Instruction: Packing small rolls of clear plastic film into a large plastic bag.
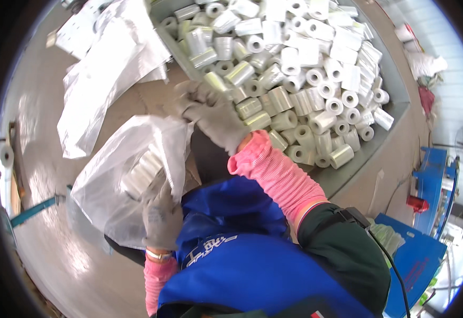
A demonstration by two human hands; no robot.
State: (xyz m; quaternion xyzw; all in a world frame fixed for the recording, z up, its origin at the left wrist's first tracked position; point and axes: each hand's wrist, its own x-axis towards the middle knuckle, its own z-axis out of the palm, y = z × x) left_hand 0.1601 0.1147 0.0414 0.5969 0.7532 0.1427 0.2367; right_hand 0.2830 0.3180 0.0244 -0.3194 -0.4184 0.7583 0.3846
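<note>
The big grey tray (395, 114) on your desk holds the heap of film rolls (300, 79), piled loose so any one is easy to grab. Your clear plastic bag (120, 180) hangs just below it, mouth held wide to receive them; at least 1 roll seems to sit inside, though the plastic blurs it. Your left hand (161, 220) is clenched on the bag's edge. Your right hand (213, 116) lies curled over rolls at the tray's near rim; its fingertips are hidden.
</note>
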